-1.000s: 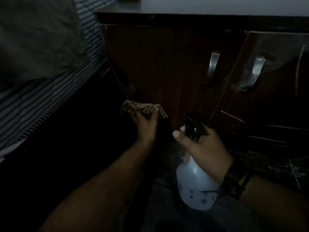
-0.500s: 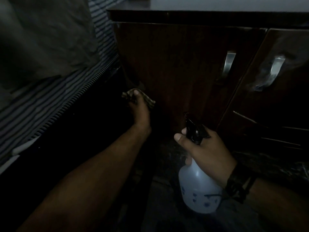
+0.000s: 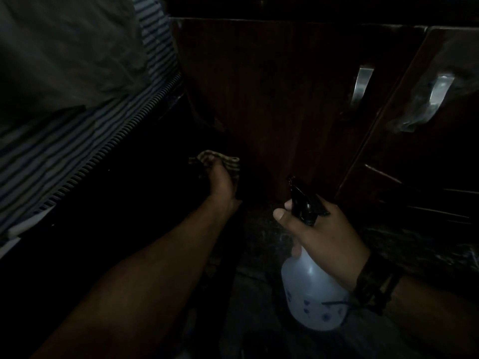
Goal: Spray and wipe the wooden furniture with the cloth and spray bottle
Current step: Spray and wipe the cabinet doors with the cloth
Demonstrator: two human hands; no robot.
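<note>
The scene is very dim. My left hand (image 3: 220, 178) grips a checked cloth (image 3: 232, 164) and presses it low against the left edge of a dark wooden cabinet (image 3: 272, 86). My right hand (image 3: 321, 231) holds a white spray bottle (image 3: 311, 294) with a black trigger head (image 3: 302, 203), nozzle pointing at the cabinet door's lower part. The bottle hangs upright, just short of the wood.
Two metal handles (image 3: 361, 85) (image 3: 438, 95) sit on the cabinet doors; the right door (image 3: 427, 156) stands ajar. A striped mattress with a grey cover (image 3: 64, 120) fills the left. Dark speckled floor (image 3: 264, 237) lies below the cabinet. A dark wristband (image 3: 373, 283) wraps my right wrist.
My left hand with the cloth slid left and down along the cabinet's lower edge. The view shifted closer to the door. The spray bottle stayed in about the same place.
</note>
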